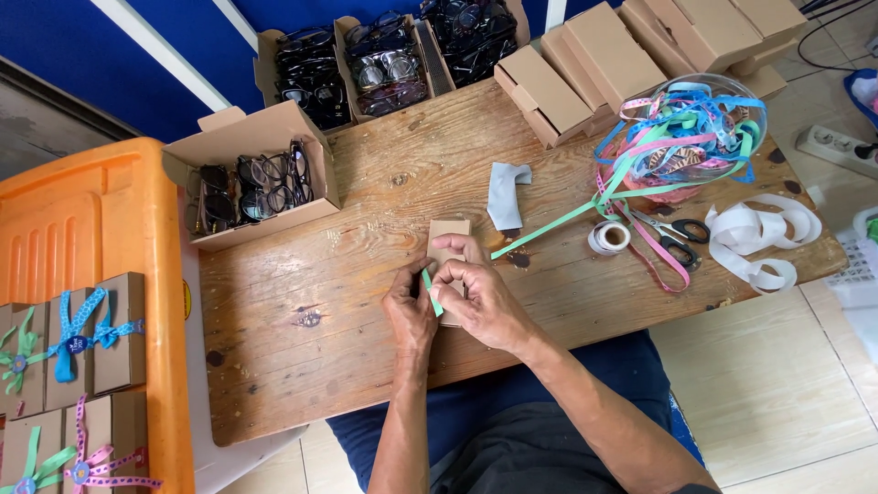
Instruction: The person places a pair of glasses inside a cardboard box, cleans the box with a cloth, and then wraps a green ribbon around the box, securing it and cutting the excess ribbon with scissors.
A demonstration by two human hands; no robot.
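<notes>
**Both hands on the little cardboard box**

A flat brown cardboard box (447, 249) lay mid-worktop (347, 274), rough-grained wood. Left hand (409, 309) and right hand (480, 297) each pinched the green ribbon (430, 291) against it. Right of the box: one tape roll (609, 237), one pair of scissors (679, 240).

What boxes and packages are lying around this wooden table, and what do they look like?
Small box: table middle, plain brown card, under both hands.
Open boxes: far left of the table, brown card, filled with dark glasses.
Closed boxes: far right, plain brown, stacked in a row.
Tied boxes: on the orange crate at left, brown with blue, green and pink ribbons.
</notes>
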